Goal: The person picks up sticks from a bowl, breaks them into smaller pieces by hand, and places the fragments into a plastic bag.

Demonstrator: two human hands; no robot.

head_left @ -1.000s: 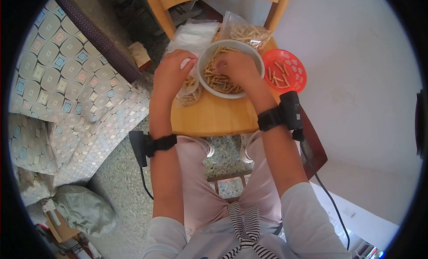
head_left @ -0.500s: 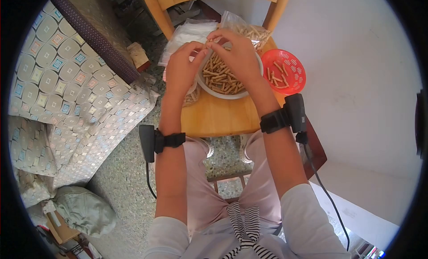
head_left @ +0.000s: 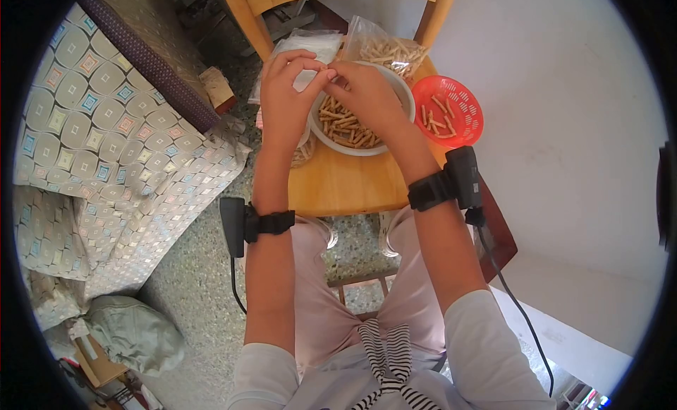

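**Obs. 1:** Your left hand (head_left: 285,92) is raised over the near-left rim of the white bowl (head_left: 396,136). The fingers are curled. The grip is pressed together at thumb and forefinger.

**Obs. 2:** Your right hand (head_left: 365,94) is the same, hovering above the bowl with its fingertips (head_left: 337,77) touching those of the left. Both grips are pinched at one spot. What sits between them is too small to tell.

**Obs. 1:** The bowl stands on the wooden chair seat (head_left: 345,188) in front of you. The tan sticks (head_left: 345,124) lie heaped inside it, partly under your right palm.

**Obs. 2:** Just to your right of the bowl is the red basket (head_left: 474,128), with a few sticks in it. It is close to the bowl's rim.

**Obs. 1:** Behind the bowl, against the chair back, there is a clear bag (head_left: 391,51) full of sticks. Beside that, on your left, are flat empty bags (head_left: 310,41).

**Obs. 2:** A partly filled bag (head_left: 303,153) shows under your left wrist at the seat's edge. You have a black band with a small unit on each forearm, left (head_left: 268,221) and right (head_left: 431,190).

**Obs. 1:** The patterned cloth (head_left: 106,128) is off to your left, well apart from the seat.
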